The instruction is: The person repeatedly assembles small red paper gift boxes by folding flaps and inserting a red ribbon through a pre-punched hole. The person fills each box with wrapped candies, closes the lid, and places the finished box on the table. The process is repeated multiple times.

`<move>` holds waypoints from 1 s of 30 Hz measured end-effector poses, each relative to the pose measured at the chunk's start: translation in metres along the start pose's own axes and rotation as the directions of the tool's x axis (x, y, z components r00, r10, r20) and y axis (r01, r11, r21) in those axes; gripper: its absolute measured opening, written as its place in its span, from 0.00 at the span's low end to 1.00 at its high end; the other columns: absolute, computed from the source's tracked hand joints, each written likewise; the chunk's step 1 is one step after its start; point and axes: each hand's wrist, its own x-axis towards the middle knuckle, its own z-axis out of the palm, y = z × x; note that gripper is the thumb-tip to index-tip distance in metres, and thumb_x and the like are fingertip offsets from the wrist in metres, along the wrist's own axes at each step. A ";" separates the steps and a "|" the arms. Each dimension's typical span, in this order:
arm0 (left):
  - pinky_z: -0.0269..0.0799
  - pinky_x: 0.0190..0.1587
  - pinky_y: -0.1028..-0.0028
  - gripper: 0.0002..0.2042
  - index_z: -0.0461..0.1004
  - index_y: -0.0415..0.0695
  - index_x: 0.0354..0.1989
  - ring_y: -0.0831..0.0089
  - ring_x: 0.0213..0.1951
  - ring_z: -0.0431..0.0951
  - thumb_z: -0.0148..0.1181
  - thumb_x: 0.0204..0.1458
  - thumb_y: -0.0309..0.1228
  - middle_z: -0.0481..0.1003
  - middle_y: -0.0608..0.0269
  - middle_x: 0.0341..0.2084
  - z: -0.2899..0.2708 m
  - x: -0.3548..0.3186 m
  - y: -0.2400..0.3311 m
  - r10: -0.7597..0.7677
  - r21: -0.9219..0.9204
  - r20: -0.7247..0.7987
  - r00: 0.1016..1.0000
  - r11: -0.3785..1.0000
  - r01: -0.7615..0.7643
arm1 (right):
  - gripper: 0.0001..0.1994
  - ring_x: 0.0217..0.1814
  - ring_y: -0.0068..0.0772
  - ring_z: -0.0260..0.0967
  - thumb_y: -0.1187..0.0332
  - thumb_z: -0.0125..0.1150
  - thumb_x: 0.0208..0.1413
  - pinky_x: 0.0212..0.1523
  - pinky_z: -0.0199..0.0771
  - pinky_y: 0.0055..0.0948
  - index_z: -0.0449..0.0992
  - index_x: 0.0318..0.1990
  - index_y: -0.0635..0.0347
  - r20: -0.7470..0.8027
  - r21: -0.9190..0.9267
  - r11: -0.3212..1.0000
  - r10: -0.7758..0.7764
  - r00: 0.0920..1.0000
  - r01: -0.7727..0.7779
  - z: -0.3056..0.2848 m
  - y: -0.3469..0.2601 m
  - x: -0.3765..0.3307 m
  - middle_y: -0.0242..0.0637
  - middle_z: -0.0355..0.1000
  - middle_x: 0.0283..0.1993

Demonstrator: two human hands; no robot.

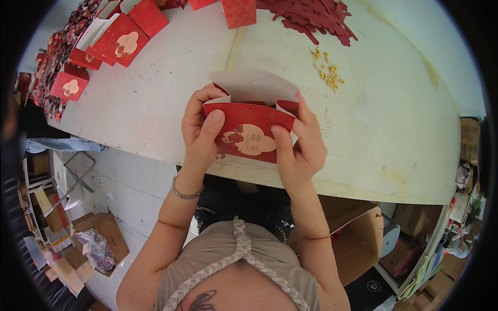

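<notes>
In the head view, the red box [249, 139] sits mid-frame over the near edge of the worktop [150, 98], its pale lid flap [254, 85] raised. The left grip [199, 124] is curled snugly on the box's left side, thumb in front; the right grip [305, 145] pinches the right side likewise. Folding the side flaps cleanly likely calls for light, even thumb pressure, sparing the card creases.

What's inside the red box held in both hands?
Between its side flaps, a dark reddish strip shows; the front of the red box covers the rest, so contents are unclear.
</notes>
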 end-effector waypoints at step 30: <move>0.70 0.35 0.83 0.18 0.65 0.37 0.51 0.82 0.31 0.73 0.57 0.51 0.20 0.76 0.60 0.31 0.032 0.006 0.015 -0.109 0.065 -0.231 0.967 0.990 0.127 | 0.11 0.38 0.21 0.68 0.75 0.59 0.53 0.40 0.69 0.20 0.70 0.44 0.68 -0.043 0.462 0.740 0.570 0.821 -0.489 0.006 -0.001 -0.001 0.38 0.72 0.40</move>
